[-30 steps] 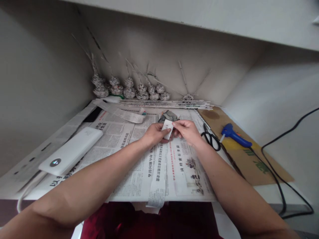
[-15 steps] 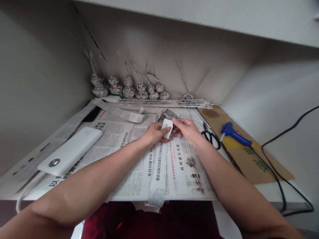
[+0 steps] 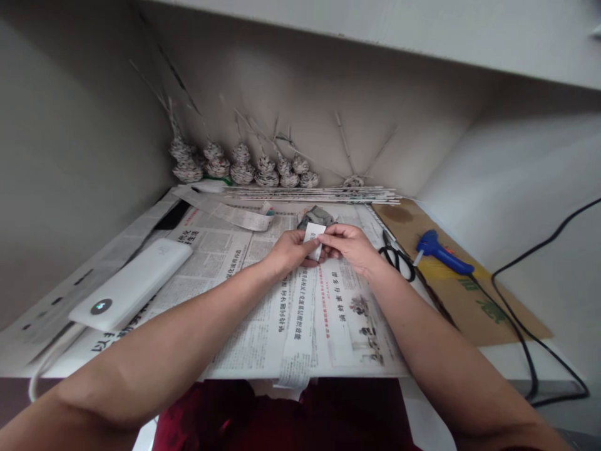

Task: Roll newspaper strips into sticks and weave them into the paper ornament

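Bench (image 3: 502,362) mostly covered by newspaper (image 3: 258,338). Blue corded tool (image 3: 444,255) lies right, black scissors (image 3: 399,262) nearer; a careless rightward reach could snag both. Left hand (image 3: 293,249) and right hand (image 3: 348,245) pinch opposite sides of white paper piece (image 3: 313,234), held over newspaper; uneven pressure may crease or skew it, slack grip drop it.

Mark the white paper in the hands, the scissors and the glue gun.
White paper (image 3: 315,230): head view, upper part of its face.
Scissors (image 3: 397,254): head view, black handles.
Glue gun (image 3: 444,255): head view, blue body.
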Available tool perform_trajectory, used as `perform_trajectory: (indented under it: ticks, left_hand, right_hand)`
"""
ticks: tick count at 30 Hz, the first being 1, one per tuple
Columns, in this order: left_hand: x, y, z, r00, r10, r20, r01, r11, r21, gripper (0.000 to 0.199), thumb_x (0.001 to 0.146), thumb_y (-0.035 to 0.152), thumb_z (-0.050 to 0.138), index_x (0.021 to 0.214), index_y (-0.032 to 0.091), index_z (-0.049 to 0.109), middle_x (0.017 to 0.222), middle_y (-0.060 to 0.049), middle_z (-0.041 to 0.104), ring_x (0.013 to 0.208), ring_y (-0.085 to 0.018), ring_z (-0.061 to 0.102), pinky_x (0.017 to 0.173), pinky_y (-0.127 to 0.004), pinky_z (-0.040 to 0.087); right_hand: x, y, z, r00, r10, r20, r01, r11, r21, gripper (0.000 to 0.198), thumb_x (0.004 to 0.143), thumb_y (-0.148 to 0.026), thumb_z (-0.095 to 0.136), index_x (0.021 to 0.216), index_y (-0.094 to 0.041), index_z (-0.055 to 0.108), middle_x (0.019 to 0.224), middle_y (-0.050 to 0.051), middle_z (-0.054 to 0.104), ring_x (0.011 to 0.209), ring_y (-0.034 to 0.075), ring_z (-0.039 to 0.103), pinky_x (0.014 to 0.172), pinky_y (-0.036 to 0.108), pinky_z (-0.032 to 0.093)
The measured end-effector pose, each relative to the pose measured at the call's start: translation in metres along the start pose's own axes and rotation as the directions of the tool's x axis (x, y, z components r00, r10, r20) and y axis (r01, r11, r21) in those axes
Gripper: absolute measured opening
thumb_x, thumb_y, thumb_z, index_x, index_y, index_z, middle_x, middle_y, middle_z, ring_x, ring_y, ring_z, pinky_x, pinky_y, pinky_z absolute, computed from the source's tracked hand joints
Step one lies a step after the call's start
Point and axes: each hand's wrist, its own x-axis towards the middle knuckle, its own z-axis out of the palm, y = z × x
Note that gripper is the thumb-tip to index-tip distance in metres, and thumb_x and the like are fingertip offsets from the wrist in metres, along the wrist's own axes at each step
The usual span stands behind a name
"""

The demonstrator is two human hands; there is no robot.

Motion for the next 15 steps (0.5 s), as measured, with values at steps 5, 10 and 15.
perform_trajectory:
  ticks: [5,10,15]
  left_hand:
    - [-0.0027,0.0046,0.0036,0.999,-0.033,-0.034,0.036,0.995,0.092,0.025,0.069,0.031,0.071,0.087,0.014,0.067,0.081,-0.006,0.068,0.072,-0.015,0.064,0.061,-0.025,0.053]
    - [-0.0029,0.0032,0.0012,0.999,0.012,-0.049,-0.002,0.980,0.200,0.033,0.067,0.040,0.072,0.085,0.014,0.067,0.070,-0.005,0.066,0.064,-0.015,0.062,0.053,-0.023,0.050]
    - [-0.0017,0.0011,-0.0006,1.000,0.001,-0.018,0.002,0.989,0.148,0.030,0.069,0.038,0.071,0.085,0.013,0.066,0.071,-0.006,0.065,0.063,-0.014,0.061,0.050,-0.022,0.050]
  right_hand:
    - [-0.0016,-0.0019,0.0040,0.997,0.003,-0.074,-0.003,1.000,-0.007,0.032,0.055,-0.038,0.081,0.062,-0.016,0.059,0.048,-0.003,0.056,0.041,0.008,0.049,0.038,0.020,0.034]
    - [-0.0027,-0.0031,0.0047,0.998,0.015,-0.064,-0.015,1.000,-0.004,0.032,0.056,-0.040,0.080,0.062,-0.016,0.059,0.050,-0.003,0.056,0.039,0.006,0.043,0.035,0.019,0.028]
    - [-0.0023,-0.0053,0.0008,0.999,0.043,-0.008,-0.043,0.999,0.003,0.033,0.060,-0.043,0.077,0.068,-0.014,0.063,0.052,-0.001,0.058,0.042,0.006,0.045,0.036,0.018,0.028]
